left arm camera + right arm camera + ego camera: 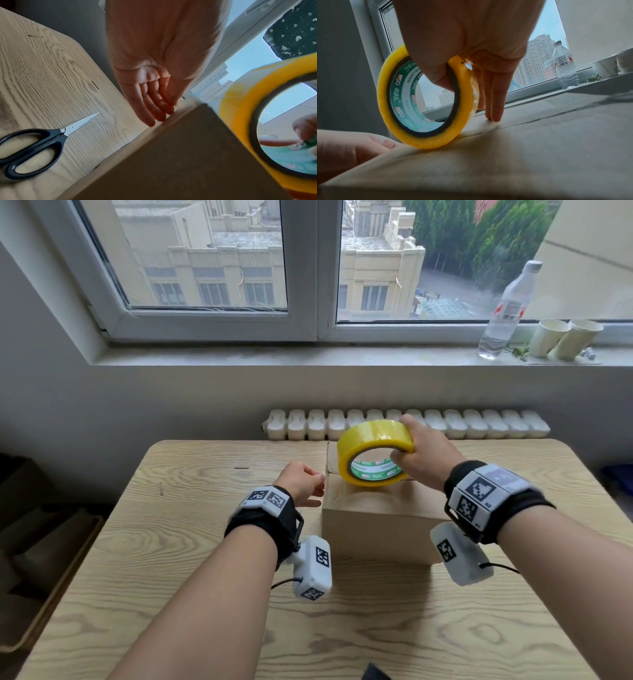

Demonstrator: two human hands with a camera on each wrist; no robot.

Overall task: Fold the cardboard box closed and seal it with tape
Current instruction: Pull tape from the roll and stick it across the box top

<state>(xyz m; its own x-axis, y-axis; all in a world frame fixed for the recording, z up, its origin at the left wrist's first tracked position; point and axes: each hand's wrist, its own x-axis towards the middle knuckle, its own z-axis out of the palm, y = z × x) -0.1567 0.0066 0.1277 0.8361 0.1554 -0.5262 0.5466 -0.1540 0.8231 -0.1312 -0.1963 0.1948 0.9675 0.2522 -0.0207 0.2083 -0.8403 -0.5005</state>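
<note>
The cardboard box [383, 508] sits in the middle of the head view on the wooden table [171, 577], its flaps already folded flat so the seam [539, 119] between them runs left to right across the top. The right hand [424, 457] holds the yellow tape roll [375, 451] on edge, thumb hooked through the core and fingers over the outer rim, the roll's lower edge resting on the box top close to its left end, right at the seam. In the right wrist view two of its fingertips [494, 117] reach down and touch the cardboard just behind the roll.

The left hand [303, 484] waits at the left side of the box, fingers relaxed and slightly bent, tips against the upper left edge, holding nothing that I can see. It is the nearer hand to the roll's contact point, so I would guess it pins the tape's free end while the right hand draws the roll rightward along the seam; whether any tape is stuck down yet I cannot tell.

Scissors [34, 146] lie closed on the table at the lower left of the left wrist view, apart from the box. A water bottle [507, 309] and paper cups [565, 337] stand on the windowsill at upper right.
</note>
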